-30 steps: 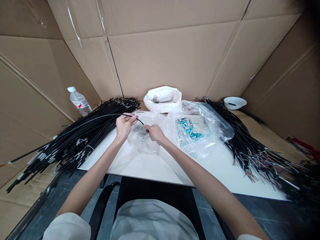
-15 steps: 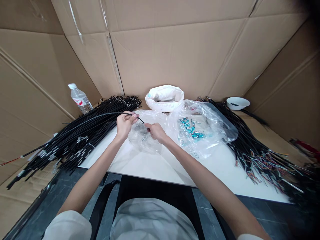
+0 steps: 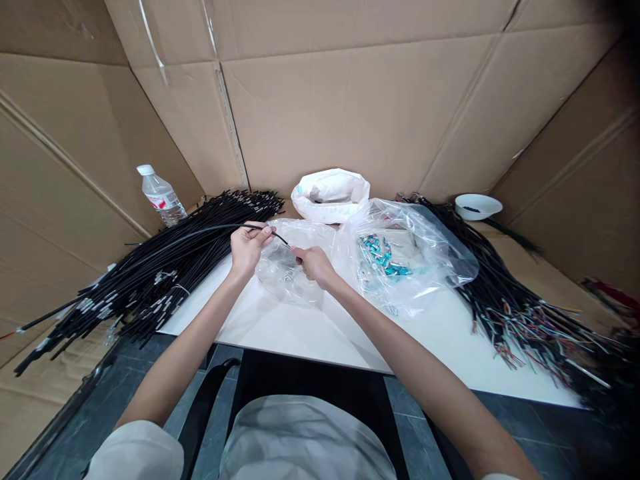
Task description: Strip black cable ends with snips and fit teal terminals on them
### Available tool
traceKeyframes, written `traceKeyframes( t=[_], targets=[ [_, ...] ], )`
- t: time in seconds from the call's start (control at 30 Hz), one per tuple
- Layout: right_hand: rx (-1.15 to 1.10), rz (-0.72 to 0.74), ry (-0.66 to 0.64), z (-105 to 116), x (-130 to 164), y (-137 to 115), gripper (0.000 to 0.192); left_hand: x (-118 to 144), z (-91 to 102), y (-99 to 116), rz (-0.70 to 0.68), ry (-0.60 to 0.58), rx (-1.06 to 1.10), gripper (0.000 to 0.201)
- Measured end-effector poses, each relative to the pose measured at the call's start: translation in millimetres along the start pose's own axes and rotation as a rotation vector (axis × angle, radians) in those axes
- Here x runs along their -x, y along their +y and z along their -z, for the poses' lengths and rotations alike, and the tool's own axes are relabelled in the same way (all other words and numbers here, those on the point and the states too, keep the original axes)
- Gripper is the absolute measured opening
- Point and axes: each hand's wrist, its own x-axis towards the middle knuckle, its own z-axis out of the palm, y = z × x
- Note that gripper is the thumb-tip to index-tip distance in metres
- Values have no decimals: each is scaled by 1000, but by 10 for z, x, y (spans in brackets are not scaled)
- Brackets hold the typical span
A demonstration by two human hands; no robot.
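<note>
Cardboard walls enclosed your white table in the head view. Your left hand pinched a single black cable just above a small clear bag. Your right hand was closed on the cable's tip, perhaps on a tiny part too. Black cable bundles lay to your left, and a large clear bag to your right.

Cardboard walls on three sides; white table; dark tiled floor.
</note>
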Motion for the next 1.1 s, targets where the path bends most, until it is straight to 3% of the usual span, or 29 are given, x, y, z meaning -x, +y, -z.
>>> traceKeyframes(
  t=[0.3, 1.1],
  targets=[
    [217, 126, 125, -55, 30, -73, 40, -1, -7, -41, 6, 8, 19, 27],
    [321, 235, 144, 12, 58, 38, 41, 10, -4, -126, 29, 117, 82, 14]
  ],
)
